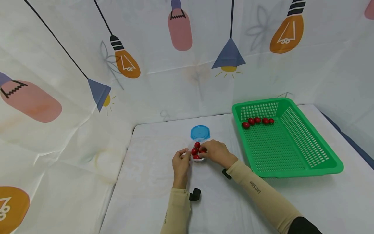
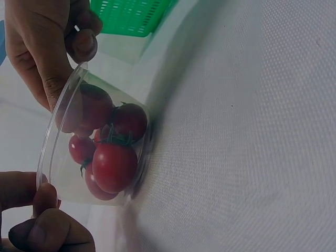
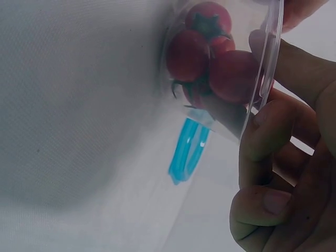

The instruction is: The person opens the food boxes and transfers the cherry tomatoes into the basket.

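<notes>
A clear plastic cup [image 1: 200,160] with several red cherry tomatoes [image 2: 115,167] in it stands on the white table. My left hand [image 1: 180,165] pinches the cup's rim between thumb and finger on the left side. From the right, my right hand [image 1: 217,152] reaches over the rim. Its thumb and finger go into the cup and grip a cherry tomato [image 3: 233,76] there, partly hidden by the fingers. Green stems show on some of the tomatoes. Just behind the cup lies a blue lid [image 1: 200,132].
To the right, a large green plastic basket [image 1: 298,175] holds a row of cherry tomatoes [image 1: 257,120] along its far left side. A white cloth backdrop [image 1: 175,94] with printed lamps rises behind the table [image 1: 146,182].
</notes>
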`<state>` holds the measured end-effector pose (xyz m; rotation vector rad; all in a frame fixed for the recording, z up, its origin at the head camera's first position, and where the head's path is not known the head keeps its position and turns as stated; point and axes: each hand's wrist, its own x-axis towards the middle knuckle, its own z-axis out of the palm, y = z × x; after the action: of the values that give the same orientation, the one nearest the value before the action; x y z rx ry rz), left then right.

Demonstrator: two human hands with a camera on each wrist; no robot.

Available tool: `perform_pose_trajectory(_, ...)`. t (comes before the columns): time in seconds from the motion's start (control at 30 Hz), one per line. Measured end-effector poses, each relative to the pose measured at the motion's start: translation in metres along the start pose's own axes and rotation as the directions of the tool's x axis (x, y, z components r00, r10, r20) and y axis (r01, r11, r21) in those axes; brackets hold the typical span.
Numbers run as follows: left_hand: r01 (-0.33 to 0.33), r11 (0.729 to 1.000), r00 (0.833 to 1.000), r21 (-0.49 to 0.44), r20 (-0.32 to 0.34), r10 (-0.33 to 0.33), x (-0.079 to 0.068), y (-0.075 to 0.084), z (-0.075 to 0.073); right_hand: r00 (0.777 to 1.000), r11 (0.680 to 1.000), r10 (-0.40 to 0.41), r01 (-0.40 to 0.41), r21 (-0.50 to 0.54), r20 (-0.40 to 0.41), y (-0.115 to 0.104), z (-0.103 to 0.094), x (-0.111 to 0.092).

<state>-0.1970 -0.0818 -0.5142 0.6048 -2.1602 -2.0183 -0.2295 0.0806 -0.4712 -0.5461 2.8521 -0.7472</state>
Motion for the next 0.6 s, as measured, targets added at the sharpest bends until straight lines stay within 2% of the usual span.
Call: perform_pose_trajectory(0.6,-0.004,1.000,1.000,-0.001,-0.004,0.004,-0.0012,-0.0012,0.0001,0.999,1.000,-0.013,0.013,-0.004,-0.043,-0.0021,-0.0038,-0.0040)
